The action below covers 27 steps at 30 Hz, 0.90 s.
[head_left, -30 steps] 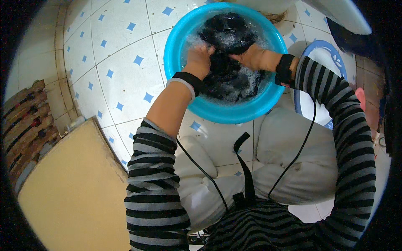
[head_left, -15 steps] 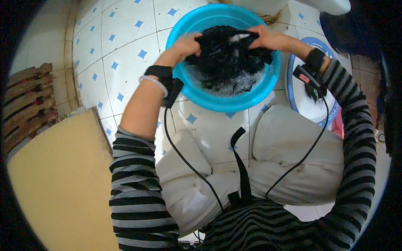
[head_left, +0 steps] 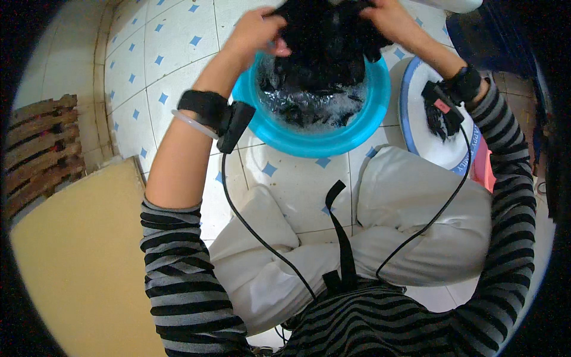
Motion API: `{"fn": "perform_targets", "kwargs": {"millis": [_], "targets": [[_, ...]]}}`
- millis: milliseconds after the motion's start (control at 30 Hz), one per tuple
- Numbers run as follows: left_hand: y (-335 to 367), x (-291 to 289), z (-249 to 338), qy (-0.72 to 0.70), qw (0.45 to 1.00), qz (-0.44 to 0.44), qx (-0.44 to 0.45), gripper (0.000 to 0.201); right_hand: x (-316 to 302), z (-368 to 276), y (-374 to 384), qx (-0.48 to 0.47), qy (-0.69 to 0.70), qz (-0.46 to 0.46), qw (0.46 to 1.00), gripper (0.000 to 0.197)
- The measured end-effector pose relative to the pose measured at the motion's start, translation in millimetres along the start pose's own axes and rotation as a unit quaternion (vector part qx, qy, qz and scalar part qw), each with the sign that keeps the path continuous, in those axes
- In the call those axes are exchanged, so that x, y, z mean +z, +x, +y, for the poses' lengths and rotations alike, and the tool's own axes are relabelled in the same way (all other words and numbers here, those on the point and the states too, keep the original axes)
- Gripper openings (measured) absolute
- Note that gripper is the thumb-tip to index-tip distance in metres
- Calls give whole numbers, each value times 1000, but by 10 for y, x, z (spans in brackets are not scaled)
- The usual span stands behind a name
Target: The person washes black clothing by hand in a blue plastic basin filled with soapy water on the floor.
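A wet black garment hangs between my two hands, raised over a turquoise basin. Its lower part reaches down into the foamy water. My left hand is closed on the garment's left upper side, and my right hand grips its right upper side. The top of the cloth runs out of the picture. What kind of garment it is cannot be made out.
Right of the turquoise basin stands a white basin with a blue rim, holding dark cloth. A pink item lies beside it. A yellow board and slatted wood are at the left. White tiles cover the floor.
Both hands have moved up and away from me, lifting the black garment out of the basin. More of the water's surface shows now.
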<state>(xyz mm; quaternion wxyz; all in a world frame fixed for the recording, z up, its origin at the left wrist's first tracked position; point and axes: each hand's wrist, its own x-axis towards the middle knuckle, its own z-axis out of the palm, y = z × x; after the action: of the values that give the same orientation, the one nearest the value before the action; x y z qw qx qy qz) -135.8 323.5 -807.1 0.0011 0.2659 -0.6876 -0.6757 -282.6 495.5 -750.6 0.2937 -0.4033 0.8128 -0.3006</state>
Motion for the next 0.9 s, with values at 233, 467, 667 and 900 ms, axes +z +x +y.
{"fn": "perform_targets", "kwargs": {"millis": [233, 467, 667, 900], "targets": [[-32, 310, -1044, 582, 771, -79, 246, 45, 974, 966, -52, -220, -326, -95, 914, 67], [128, 478, -1159, 769, 618, -160, 49, 46, 1409, 946, 132, -96, -406, -204, 886, 75], [266, 570, -1307, 768, 600, -222, -28, 41, 1545, 1245, 259, -120, -418, -193, 879, 78], [451, 375, -1355, 647, 737, -103, 168, 36, 1274, 1190, 463, -152, -245, -113, 951, 55]]}}
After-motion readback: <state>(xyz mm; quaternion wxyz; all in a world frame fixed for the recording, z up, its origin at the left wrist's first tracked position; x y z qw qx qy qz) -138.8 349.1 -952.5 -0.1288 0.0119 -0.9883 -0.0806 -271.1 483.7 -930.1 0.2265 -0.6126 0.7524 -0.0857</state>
